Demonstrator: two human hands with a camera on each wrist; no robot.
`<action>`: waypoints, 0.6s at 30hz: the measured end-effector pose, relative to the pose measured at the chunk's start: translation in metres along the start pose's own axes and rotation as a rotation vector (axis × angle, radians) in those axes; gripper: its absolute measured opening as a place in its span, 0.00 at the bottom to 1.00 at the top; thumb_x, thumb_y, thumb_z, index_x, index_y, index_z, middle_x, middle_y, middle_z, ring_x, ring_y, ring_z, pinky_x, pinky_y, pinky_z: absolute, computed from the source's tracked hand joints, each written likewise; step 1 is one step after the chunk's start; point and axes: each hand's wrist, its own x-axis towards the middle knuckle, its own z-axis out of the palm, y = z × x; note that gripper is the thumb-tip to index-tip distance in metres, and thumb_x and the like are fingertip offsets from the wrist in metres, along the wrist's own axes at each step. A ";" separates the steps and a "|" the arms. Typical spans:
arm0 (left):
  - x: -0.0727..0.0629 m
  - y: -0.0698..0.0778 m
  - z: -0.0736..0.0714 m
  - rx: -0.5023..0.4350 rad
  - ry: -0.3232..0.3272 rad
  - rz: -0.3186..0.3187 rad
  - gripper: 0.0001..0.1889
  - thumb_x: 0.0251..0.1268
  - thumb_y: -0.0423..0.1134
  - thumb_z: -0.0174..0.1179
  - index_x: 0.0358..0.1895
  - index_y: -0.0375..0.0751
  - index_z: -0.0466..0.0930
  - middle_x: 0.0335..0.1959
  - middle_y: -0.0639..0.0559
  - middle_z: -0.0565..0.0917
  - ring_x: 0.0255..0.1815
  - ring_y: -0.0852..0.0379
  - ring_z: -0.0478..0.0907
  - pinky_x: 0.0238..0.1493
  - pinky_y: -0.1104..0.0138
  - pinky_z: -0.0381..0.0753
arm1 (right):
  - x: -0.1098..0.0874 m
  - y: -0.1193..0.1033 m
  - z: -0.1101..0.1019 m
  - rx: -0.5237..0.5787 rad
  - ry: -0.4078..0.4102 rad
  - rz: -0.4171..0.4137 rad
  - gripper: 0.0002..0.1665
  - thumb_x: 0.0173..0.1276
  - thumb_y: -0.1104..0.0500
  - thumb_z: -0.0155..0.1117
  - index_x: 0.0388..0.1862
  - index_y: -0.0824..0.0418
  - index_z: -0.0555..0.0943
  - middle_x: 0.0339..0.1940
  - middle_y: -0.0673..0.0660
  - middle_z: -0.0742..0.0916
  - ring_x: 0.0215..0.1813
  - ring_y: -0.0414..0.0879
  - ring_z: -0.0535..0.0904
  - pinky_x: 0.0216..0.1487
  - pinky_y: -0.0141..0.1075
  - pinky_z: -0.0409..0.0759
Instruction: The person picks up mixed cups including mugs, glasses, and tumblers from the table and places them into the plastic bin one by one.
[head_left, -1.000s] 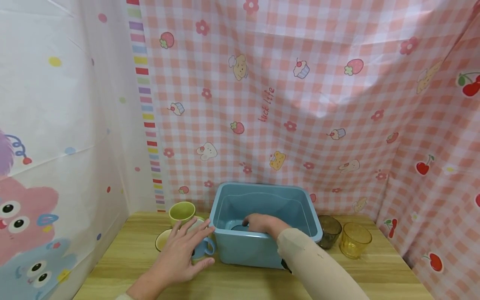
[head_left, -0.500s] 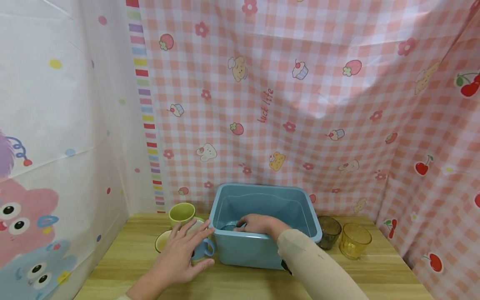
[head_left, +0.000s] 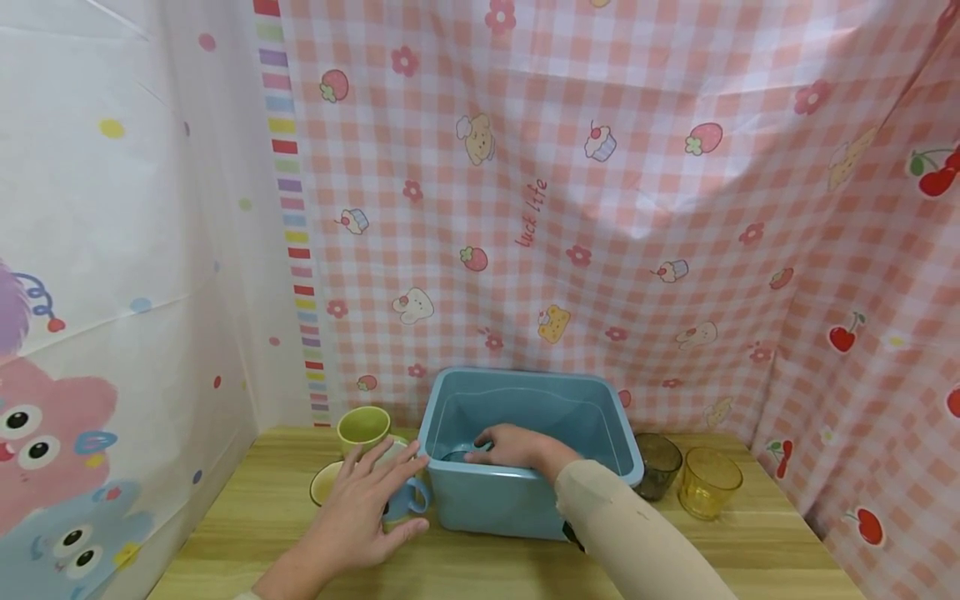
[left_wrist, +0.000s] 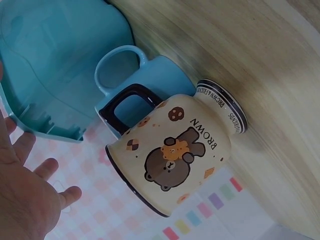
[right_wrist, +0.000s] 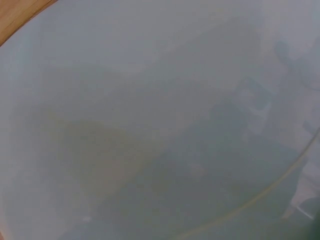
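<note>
My right hand (head_left: 513, 446) reaches into the light blue plastic bin (head_left: 495, 500), fingers bent near its left end. A see-through glass (head_left: 453, 457) lies at the thumb and fingertips, which seem to pinch its rim; most of it is hidden behind the front wall. My left hand (head_left: 365, 504) hovers with fingers spread over several mugs, its fingertips at the bin's left rim. Beneath it are a blue mug (left_wrist: 150, 77) and a cream mug (left_wrist: 175, 150) with a bear and a black handle. The right wrist view shows mostly a blurred blue-grey surface (right_wrist: 150, 100).
A green cup (head_left: 363, 427) stands behind the left hand. To the right of the bin are a dark smoky glass (head_left: 657, 467) and an amber glass (head_left: 709, 483) on the wooden table (head_left: 487, 571). A pink checked cloth (head_left: 525, 275) hangs behind the bin.
My right hand has shifted slightly left inside the bin, and the glass rim has moved left with it. During the last half second little moves. The left hand stays in place.
</note>
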 end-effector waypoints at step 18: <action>0.001 0.003 -0.003 -0.003 0.001 -0.008 0.38 0.67 0.69 0.66 0.76 0.55 0.76 0.79 0.53 0.76 0.80 0.36 0.71 0.73 0.28 0.67 | -0.020 -0.005 -0.012 0.113 0.187 -0.057 0.31 0.78 0.42 0.68 0.73 0.54 0.79 0.69 0.64 0.85 0.70 0.59 0.82 0.70 0.57 0.81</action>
